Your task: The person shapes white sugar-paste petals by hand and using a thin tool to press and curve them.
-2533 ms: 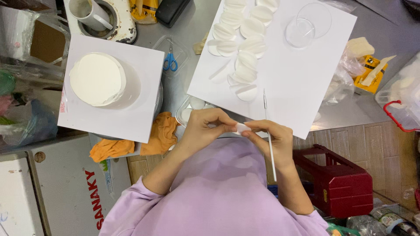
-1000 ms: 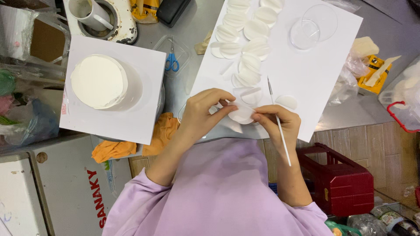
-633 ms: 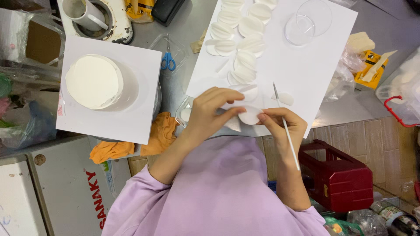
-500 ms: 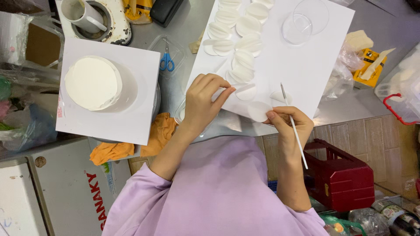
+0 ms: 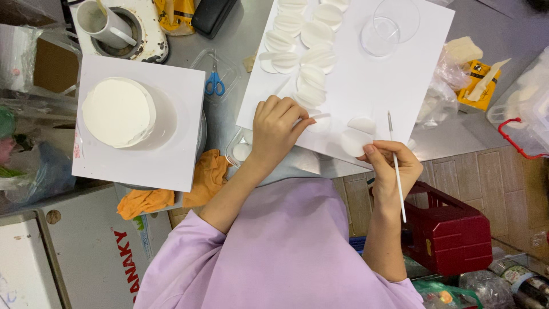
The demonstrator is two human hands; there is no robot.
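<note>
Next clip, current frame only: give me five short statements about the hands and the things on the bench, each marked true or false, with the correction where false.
1. The right hand holds a thin white brush. True.
2. The left hand rests on the round white cake. False: it presses a white disc onto the large white board; the cake sits apart on its own square board.
3. The blue-handled scissors lie between the two white boards. True.
4. The clear round dish is on the floor. False: it sits at the far end of the large white board.
5. An orange cloth lies at the bench's near edge. True.
</note>
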